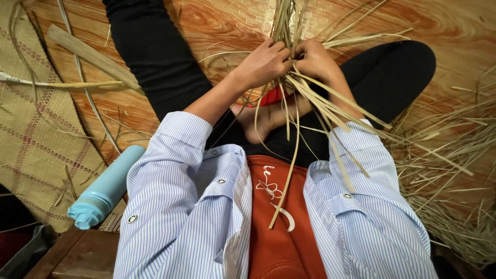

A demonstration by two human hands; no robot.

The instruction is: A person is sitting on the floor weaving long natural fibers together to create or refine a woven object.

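My left hand [264, 63] and my right hand [313, 59] are close together above my lap, both closed on a bundle of pale dry straw strips [289, 31]. The strips run up past the top edge between my hands. Loose ends [330, 108] fan down and to the right over my right sleeve and my black trousers. One long strip [287, 181] hangs down across my orange shirt. A bare foot [268, 120] lies under the hands, with something red [272, 96] partly hidden beside it.
A light blue bottle [106, 188] lies at my left side. A woven mat [36, 129] covers the floor on the left. A heap of loose straw [449, 170] lies on the right. The floor is wood-patterned [206, 20]. A dark wooden edge [77, 256] shows at bottom left.
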